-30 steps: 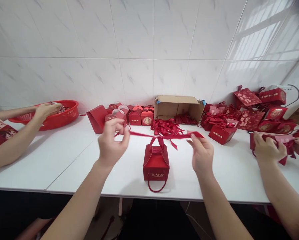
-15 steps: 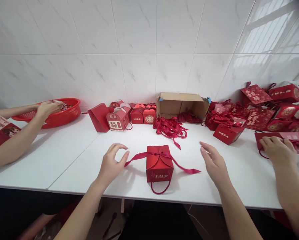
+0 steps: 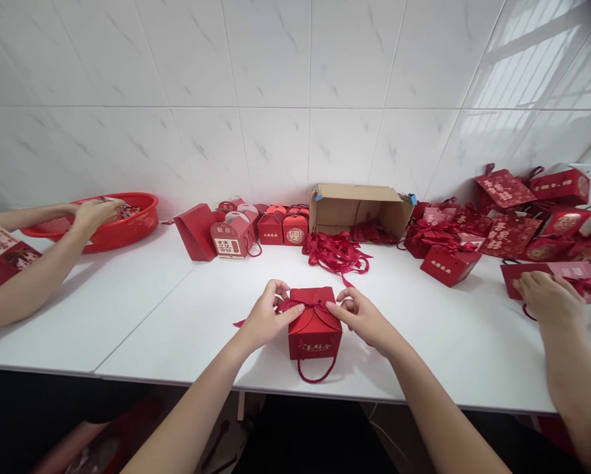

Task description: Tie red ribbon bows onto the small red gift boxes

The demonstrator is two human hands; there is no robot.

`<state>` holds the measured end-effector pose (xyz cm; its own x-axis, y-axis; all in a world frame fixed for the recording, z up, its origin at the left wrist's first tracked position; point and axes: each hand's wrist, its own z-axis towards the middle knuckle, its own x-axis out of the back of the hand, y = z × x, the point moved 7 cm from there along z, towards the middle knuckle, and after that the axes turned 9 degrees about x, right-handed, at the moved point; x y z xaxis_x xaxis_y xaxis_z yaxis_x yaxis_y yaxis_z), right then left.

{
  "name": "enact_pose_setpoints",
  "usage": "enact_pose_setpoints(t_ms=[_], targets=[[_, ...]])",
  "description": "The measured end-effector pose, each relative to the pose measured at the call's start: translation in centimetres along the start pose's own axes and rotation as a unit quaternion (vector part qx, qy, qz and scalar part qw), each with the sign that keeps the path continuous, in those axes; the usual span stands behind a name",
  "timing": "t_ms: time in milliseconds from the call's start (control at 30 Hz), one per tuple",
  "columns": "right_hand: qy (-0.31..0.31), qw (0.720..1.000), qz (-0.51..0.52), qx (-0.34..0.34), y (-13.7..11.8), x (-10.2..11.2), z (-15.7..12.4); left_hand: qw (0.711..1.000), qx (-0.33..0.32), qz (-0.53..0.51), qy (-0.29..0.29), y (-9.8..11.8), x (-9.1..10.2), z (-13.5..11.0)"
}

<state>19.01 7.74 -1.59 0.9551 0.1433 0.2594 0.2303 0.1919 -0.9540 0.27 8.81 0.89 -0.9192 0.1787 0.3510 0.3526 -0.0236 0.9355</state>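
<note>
In front of me on the white table stands a red gift box (image 3: 315,339) with gold lettering and a cord handle hanging at its front. A dark red ribbon (image 3: 315,305) crosses its top, with a knot at the middle. My left hand (image 3: 269,316) pinches the ribbon left of the knot, thumb on top. At the right, my right hand (image 3: 362,317) has its thumb and fingers closed on the ribbon beside the knot. One loose ribbon end sticks out past my left hand; the other is mostly hidden under my right hand.
Behind the box lie a heap of loose ribbons (image 3: 335,253) and an open cardboard box (image 3: 359,192). Small red boxes (image 3: 271,230) stand left of it; tied boxes (image 3: 450,263) pile up at right. One person's hand (image 3: 97,214) is over a red basket (image 3: 147,224); another hand (image 3: 552,296) works at right.
Both my hands have moved inward from either side of the gift box and taken hold of the ribbon near its knot. The box has stayed in place.
</note>
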Motion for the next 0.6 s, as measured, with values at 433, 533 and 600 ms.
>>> enact_pose_setpoints(t_ms=[433,533,600], targets=[[-0.07,0.994,0.078,-0.032,-0.1,0.8,0.2,0.989,0.069,0.128,0.016,-0.9,1.3,0.0],[-0.067,0.995,0.065,-0.028,0.5,1.4,0.2,0.987,0.074,0.138,0.042,-1.4,1.4,-0.1],[-0.066,0.995,0.065,-0.025,0.7,1.5,0.2,0.989,0.073,0.125,0.041,-1.7,1.2,-0.1]])
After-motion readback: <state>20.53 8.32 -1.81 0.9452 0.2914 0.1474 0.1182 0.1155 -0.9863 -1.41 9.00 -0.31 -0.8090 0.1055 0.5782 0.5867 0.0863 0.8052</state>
